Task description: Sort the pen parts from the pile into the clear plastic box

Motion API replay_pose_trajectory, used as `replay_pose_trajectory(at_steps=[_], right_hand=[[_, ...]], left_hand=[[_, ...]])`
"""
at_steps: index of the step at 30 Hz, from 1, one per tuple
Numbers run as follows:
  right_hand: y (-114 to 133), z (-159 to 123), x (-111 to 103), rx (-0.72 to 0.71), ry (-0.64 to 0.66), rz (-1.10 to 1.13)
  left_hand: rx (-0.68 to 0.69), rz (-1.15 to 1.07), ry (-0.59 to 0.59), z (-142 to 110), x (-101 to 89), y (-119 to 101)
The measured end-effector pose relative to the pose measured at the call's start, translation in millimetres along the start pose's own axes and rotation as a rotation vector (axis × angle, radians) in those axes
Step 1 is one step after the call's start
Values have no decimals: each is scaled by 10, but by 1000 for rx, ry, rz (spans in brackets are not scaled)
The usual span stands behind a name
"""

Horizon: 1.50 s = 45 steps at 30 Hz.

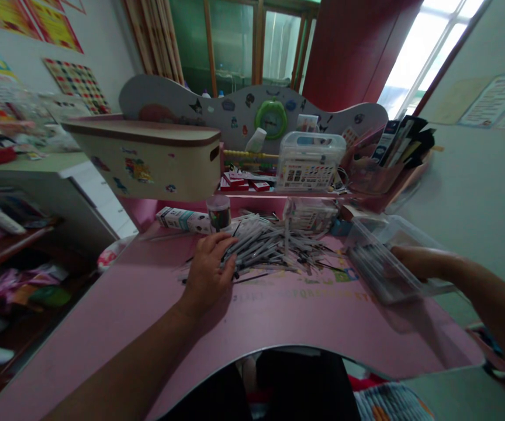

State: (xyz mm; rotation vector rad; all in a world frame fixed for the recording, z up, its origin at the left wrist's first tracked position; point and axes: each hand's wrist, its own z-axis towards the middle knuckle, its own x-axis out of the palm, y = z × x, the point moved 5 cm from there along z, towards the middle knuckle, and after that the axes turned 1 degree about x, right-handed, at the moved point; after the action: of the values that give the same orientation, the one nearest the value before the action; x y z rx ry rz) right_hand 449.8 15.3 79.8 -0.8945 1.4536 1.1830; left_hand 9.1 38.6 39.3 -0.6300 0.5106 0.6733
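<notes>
The left hand point(208, 273) is open, with its fingers spread on a big pile of thin pens point(274, 248) on a pink desk point(138, 316). The right hand point(417, 261) is on a clear plastic box point(377, 263) with more pens in it, just beside the pile. I cannot tell if it grips the box.
</notes>
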Motion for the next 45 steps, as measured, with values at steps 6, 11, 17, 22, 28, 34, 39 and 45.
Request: replay_pose_trajectory(at_steps=[6,11,17,22,28,34,39,45], right_hand=[[84,-95,67,-10,165,33],[-32,71,-174,-38,408,14],[628,-186,-638,-308,-79,-78],[1576,-514,-99,-615,99,-42],[2180,-334,698,-617,147,-127],[2286,-273,1059,-628,-56,-25],[2277,-338,1158,-660,-143,11],[2272,-273,1270,-646,-133,-21]], left_hand=[[-14,-20,10,3,2,5],[-25,-30,7,7,-2,10],[-43,-41,3,11,-1,20],[-74,-67,-6,19,-13,60],[-132,-96,3,21,3,192],[-203,-139,4,13,15,288],[-243,-167,-8,-4,19,293],[-268,-178,2,-12,28,280]])
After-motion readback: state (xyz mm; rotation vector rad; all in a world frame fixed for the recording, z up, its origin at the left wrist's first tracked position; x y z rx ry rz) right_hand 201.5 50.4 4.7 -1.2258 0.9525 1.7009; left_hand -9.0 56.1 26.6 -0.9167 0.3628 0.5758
